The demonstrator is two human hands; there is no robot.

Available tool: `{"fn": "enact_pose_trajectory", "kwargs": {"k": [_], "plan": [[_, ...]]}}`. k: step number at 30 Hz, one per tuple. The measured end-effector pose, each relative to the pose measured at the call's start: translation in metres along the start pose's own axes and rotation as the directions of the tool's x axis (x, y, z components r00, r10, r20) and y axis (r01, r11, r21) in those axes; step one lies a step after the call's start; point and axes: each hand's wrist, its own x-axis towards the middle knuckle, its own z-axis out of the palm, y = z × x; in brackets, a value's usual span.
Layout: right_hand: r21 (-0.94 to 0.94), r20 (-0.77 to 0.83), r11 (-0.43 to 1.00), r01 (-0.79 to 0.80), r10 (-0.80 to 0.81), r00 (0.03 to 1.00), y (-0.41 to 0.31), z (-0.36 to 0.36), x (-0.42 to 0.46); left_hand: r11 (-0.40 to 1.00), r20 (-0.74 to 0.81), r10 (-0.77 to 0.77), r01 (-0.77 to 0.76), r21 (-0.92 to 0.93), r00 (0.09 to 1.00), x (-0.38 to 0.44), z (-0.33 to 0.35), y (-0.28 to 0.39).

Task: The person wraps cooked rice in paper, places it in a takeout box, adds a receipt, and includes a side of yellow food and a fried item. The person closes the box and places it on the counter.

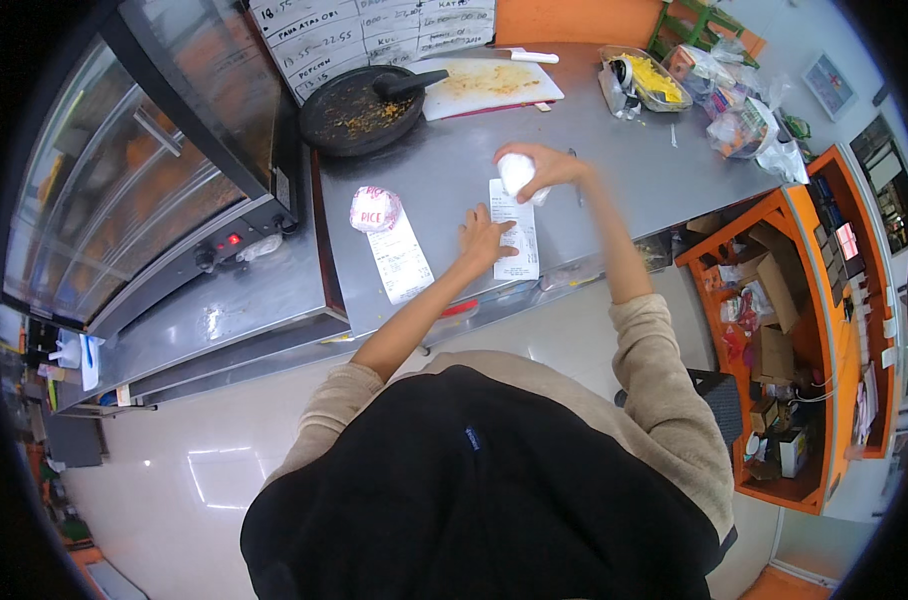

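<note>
My right hand [550, 169] grips a white wrapped bundle [515, 174] over the far end of a printed paper receipt [515, 259]. Fingers spread, my left hand [485, 238] lies at that receipt's left edge, its fingertips over the paper. To the left, a paper-wrapped rice bundle [374, 211] with red print sits on the top end of a second receipt [403, 262]. Whether the held bundle touches the paper below it cannot be made out.
Behind are a stone mortar [326, 112] with a pestle [409, 84], and a stained cutting board [491, 86] bearing a knife [533, 56]. A glass display warmer [154, 165] stands left. Plastic bags [739, 124] and a tub of yellow packets [653, 79] occupy the far right.
</note>
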Motion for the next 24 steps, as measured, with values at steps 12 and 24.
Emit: {"fn": "enact_pose_trajectory", "kwargs": {"k": [12,24], "plan": [[-0.497,-0.105,0.814,-0.301,0.287,0.952,0.055,0.046,0.029,0.972,-0.392,0.229,-0.233,0.038,0.891,-0.021,0.029,-0.009],[-0.232,-0.759,0.937,-0.262,-0.006,0.651,0.054,0.097,-0.046,0.942,-0.11,0.138,-0.165,-0.292,0.984,-0.048,0.018,0.002]]}}
